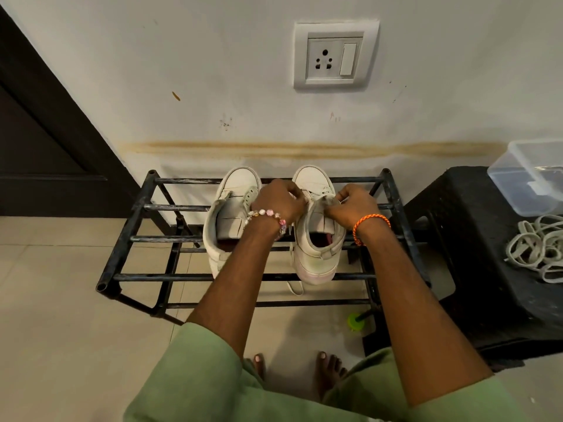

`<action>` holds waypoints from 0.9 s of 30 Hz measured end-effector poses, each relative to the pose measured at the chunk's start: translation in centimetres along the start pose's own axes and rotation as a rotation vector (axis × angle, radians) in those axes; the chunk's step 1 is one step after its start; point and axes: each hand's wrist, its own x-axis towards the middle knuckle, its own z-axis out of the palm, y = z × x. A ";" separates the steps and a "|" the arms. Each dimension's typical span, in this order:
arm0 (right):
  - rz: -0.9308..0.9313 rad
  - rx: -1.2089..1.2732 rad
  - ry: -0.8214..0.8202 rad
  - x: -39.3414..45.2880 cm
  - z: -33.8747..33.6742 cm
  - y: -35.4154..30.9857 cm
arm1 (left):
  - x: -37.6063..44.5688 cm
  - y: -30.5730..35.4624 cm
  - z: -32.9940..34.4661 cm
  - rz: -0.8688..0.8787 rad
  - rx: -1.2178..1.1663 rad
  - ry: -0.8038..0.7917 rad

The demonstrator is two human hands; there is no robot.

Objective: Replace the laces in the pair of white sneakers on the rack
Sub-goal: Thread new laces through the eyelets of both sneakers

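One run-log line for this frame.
both hands pinch lace on right sneaker | left sneaker unlaced | loose laces on stool

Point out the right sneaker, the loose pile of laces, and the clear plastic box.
right sneaker (315,260), head view, heel.
pile of laces (540,248), head view, middle of tangle.
clear plastic box (530,159), head view, lid.

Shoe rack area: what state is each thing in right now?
Left sneaker: on the rack, eyelets empty.
Right sneaker: on the rack, partly laced.
Left hand: pinching lace at the right sneaker.
Right hand: gripping the right sneaker's tongue area.
Loose laces: heaped on the black stool.
Plastic box: closed.
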 end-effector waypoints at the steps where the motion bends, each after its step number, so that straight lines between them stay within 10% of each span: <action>1: 0.001 -0.003 0.001 0.0 0.1 0.0 | 0.1 0.0 0.1 0.004 -0.006 0.036; 7: 0.002 -0.025 0.015 0.2 0.2 0.1 | 0.7 0.7 0.5 -0.040 0.014 0.142; 18: 0.012 0.023 -0.032 0.0 0.0 0.0 | -0.2 4.9 -4.3 -0.037 -1.025 0.073; 27: 0.029 0.031 -0.070 -0.2 -0.5 0.0 | 0.0 1.1 -0.1 -0.089 -0.013 0.008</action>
